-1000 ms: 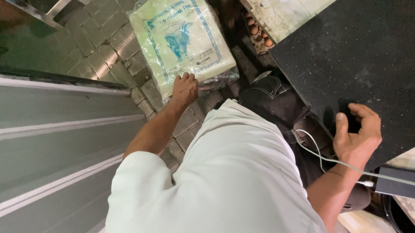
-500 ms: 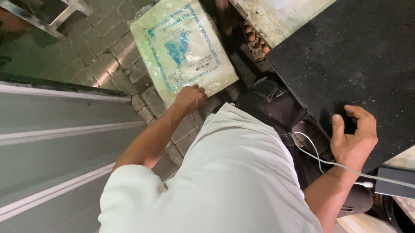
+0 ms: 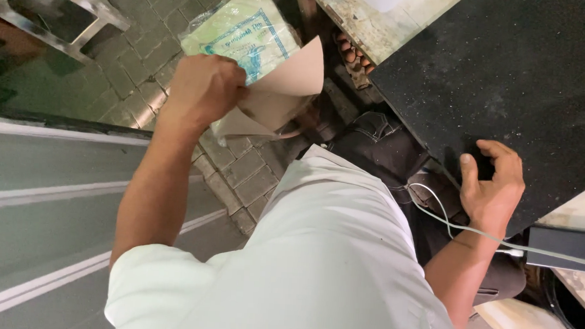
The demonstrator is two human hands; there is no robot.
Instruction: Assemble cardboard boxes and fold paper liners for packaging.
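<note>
My left hand is raised above the brick floor and grips a sheet of brown paper that curls upward. Just behind it on the floor lies a plastic-wrapped pack with green and blue print. My right hand rests with spread fingers on the edge of the black speckled counter, holding nothing. My white shirt and dark trousers fill the lower middle of the view.
A white cable runs across my lap to a dark box at the right. A grey metal wall with ridges lines the left. A plastic stool stands at top left. A worn tabletop sits beyond the counter.
My left hand has lifted from the plastic-wrapped pack on the floor, bringing up a brown paper sheet. My right hand has stayed on the counter edge.
</note>
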